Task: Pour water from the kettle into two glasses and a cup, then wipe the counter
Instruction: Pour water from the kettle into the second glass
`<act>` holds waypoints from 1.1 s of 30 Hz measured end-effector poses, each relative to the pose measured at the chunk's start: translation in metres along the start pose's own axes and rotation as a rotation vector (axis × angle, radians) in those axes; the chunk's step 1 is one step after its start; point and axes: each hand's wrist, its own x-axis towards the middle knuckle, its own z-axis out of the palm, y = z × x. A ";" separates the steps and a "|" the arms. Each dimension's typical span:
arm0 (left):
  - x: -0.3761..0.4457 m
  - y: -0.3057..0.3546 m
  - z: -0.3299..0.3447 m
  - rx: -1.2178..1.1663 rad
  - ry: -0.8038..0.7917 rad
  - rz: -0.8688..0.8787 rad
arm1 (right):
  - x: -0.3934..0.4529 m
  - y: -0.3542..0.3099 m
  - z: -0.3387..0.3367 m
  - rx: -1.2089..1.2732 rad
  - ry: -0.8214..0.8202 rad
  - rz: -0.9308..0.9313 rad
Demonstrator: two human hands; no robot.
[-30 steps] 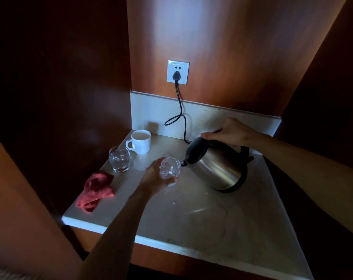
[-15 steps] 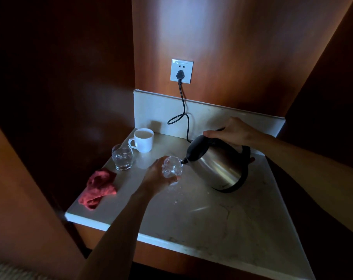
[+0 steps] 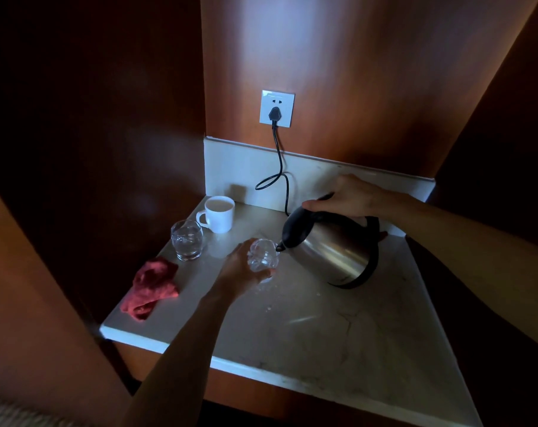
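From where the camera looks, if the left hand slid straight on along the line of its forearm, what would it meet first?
The left hand already grips a glass. Just past that glass is the kettle, its spout at the rim, so the spout would likely come first. Depth is hard to judge from one view.

Single head view, looking steeply down, counter point(image 3: 338, 334) close, dim corners perhaps unreadable.
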 end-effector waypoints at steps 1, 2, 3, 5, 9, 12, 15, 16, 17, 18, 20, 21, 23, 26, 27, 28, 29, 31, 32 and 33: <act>0.001 -0.001 0.000 -0.001 -0.002 -0.004 | 0.000 -0.002 -0.001 -0.017 -0.005 -0.008; 0.001 -0.001 0.000 0.000 -0.003 -0.009 | 0.001 -0.003 -0.002 -0.027 -0.008 -0.019; 0.001 -0.001 0.001 0.004 -0.004 -0.009 | 0.001 -0.004 -0.003 -0.035 -0.013 -0.025; 0.001 -0.001 0.001 0.007 -0.006 -0.006 | 0.003 -0.004 -0.002 -0.053 -0.018 -0.033; 0.000 0.000 -0.001 0.004 -0.015 0.004 | 0.006 -0.005 -0.004 -0.068 -0.017 -0.055; 0.000 0.001 -0.001 0.007 -0.017 -0.001 | 0.007 -0.008 -0.004 -0.077 -0.033 -0.053; 0.000 0.001 -0.001 0.011 -0.016 0.001 | 0.007 -0.013 -0.006 -0.094 -0.045 -0.025; 0.000 0.000 -0.001 0.015 -0.016 0.001 | 0.007 -0.014 -0.007 -0.097 -0.053 -0.022; 0.001 -0.001 -0.001 0.020 -0.018 0.002 | 0.007 -0.015 -0.008 -0.100 -0.058 -0.019; 0.002 -0.002 -0.001 0.022 -0.019 0.001 | 0.008 -0.015 -0.008 -0.108 -0.059 -0.014; 0.002 -0.002 -0.001 0.016 -0.018 -0.004 | 0.008 -0.016 -0.009 -0.121 -0.054 -0.005; 0.001 -0.002 -0.001 0.014 -0.017 -0.006 | 0.008 -0.017 -0.009 -0.120 -0.054 -0.005; -0.001 0.001 -0.001 0.014 -0.014 -0.004 | 0.008 -0.019 -0.010 -0.119 -0.055 -0.008; 0.000 0.001 -0.001 0.006 -0.012 -0.003 | 0.008 -0.020 -0.011 -0.116 -0.072 -0.012; 0.000 0.001 -0.001 -0.003 -0.011 0.000 | 0.008 -0.020 -0.011 -0.118 -0.075 -0.020; 0.000 0.001 -0.001 -0.005 -0.012 0.000 | 0.008 -0.021 -0.011 -0.125 -0.074 -0.027; 0.000 0.001 -0.001 -0.001 -0.015 0.004 | 0.009 -0.020 -0.010 -0.132 -0.071 -0.034; 0.000 0.002 -0.002 0.014 -0.019 0.005 | 0.009 -0.020 -0.010 -0.143 -0.072 -0.036; 0.000 0.002 -0.002 0.019 -0.017 0.000 | 0.009 -0.021 -0.011 -0.149 -0.074 -0.033; 0.000 0.001 -0.001 0.022 -0.013 0.001 | 0.009 -0.021 -0.011 -0.155 -0.074 -0.031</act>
